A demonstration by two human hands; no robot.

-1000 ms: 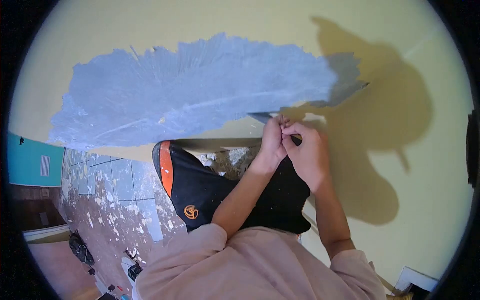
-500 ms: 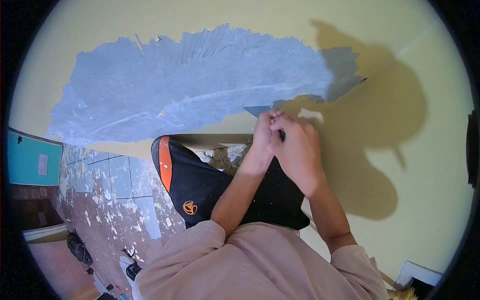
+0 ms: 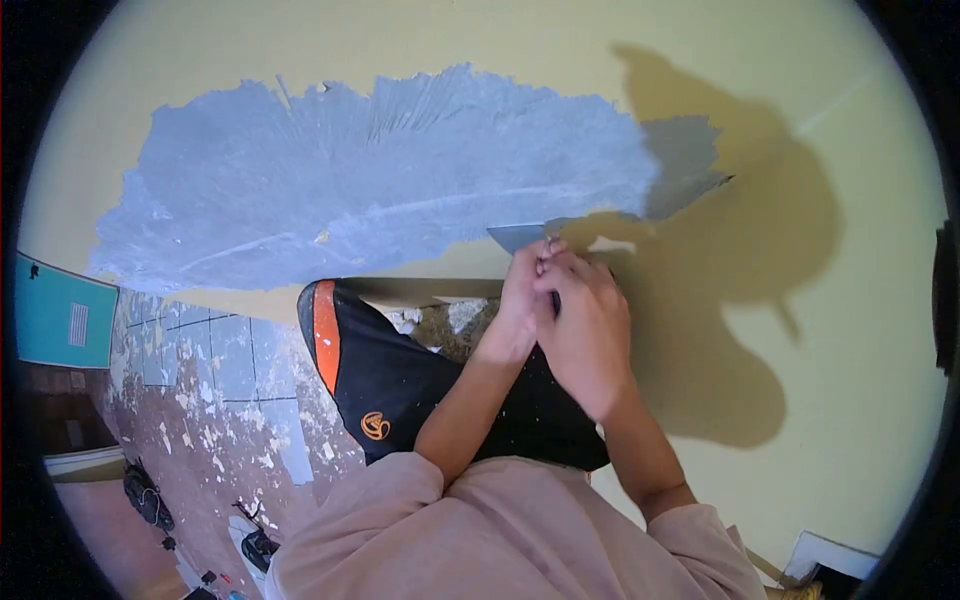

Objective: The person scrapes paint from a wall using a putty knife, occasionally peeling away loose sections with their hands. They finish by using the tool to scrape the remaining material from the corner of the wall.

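A scraper (image 3: 514,237) lies with its grey metal blade against the wall, at the lower edge of the bare grey patch (image 3: 380,180). Both of my hands are closed together behind the blade. My left hand (image 3: 522,290) is nearer the blade, fingers wrapped at its base. My right hand (image 3: 590,325) overlaps it from the right, curled round the handle, which is mostly hidden; only a dark bit shows between the hands. Yellowish paint (image 3: 460,262) with a ragged edge borders the patch just below the blade.
My knees in black shorts (image 3: 400,370) are close to the wall. Paint flakes litter the tiled floor (image 3: 230,360) at left. A teal panel (image 3: 65,315) stands far left, with a black cable bundle (image 3: 150,497) below. My shadow (image 3: 740,200) falls on the wall at right.
The view has shifted slightly, so the patch and hands sit a little lower in the picture. Both hands keep their grip on the scraper; a little more of its blade shows.
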